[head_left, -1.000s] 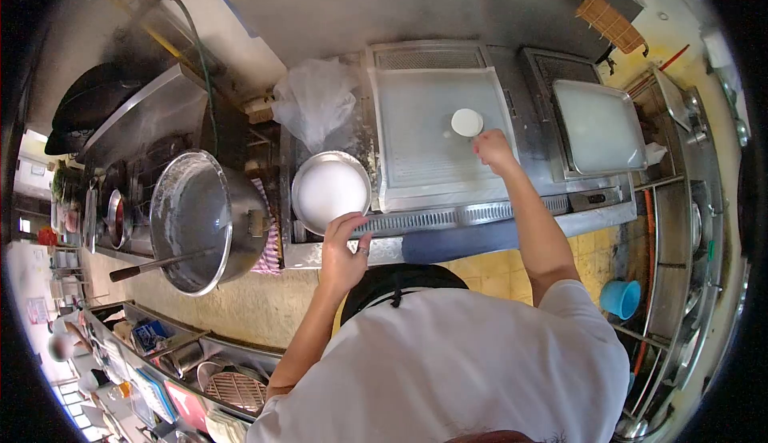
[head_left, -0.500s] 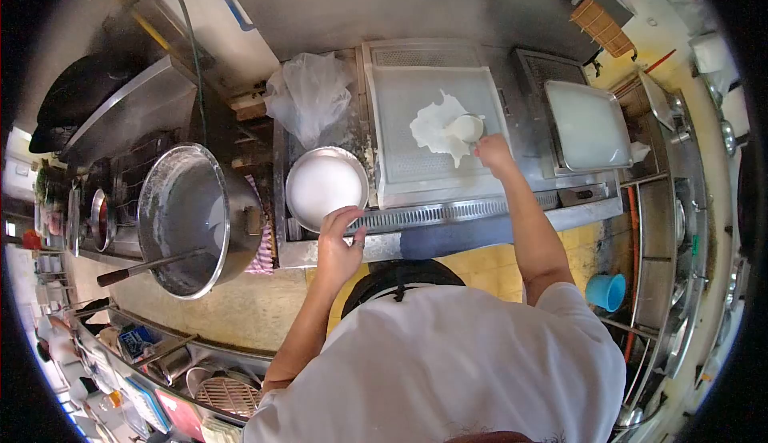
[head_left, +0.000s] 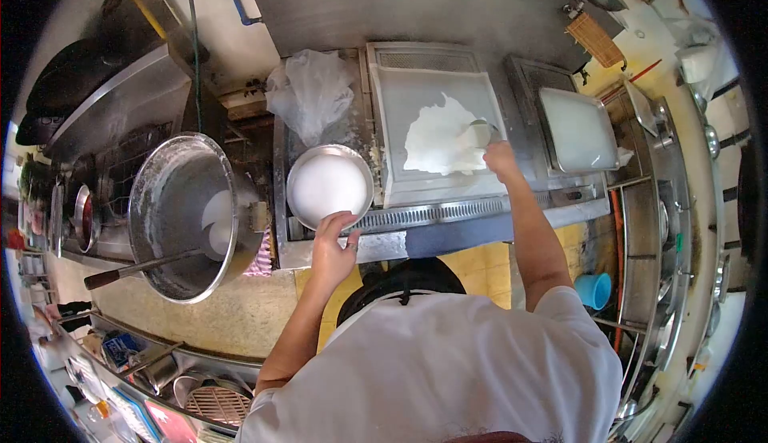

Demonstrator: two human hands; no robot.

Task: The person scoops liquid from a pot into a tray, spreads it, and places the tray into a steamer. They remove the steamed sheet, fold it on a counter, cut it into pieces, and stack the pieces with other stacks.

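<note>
Head view: right hand (head_left: 502,159) is closed in a fist on the handle of a ladle (head_left: 480,133), at the right part of the sheet (head_left: 390,103). Handle mostly hidden by the fist. Ladle is tilted, at the right edge of a white puddle (head_left: 440,141); can't tell if its cup touches the sheet. Puddle lies in the middle of the sheet, ragged outline, pale sheet bare around it.

Left hand (head_left: 334,247) is left of the sheet's near corner, part open, gap between thumb and fingers, fingers at the near rim of the bowl (head_left: 330,149). Can't tell if it presses or only rests there. Bowl sits on the desk (head_left: 380,249), just left of the sheet, white contents inside.

Plastic bag (head_left: 312,95) lies crumpled left of the sheet's far half, behind the bowl. Tray (head_left: 588,170) is right of the sheet, apart from it, pale surface inside. Big pot (head_left: 164,203) stands well left of the sheet, beyond the bowl, mouth facing up, long handle (head_left: 112,275) sticking out over its rim. Blue bucket (head_left: 592,290) is low down, right of the sheet and nearer the person.
</note>
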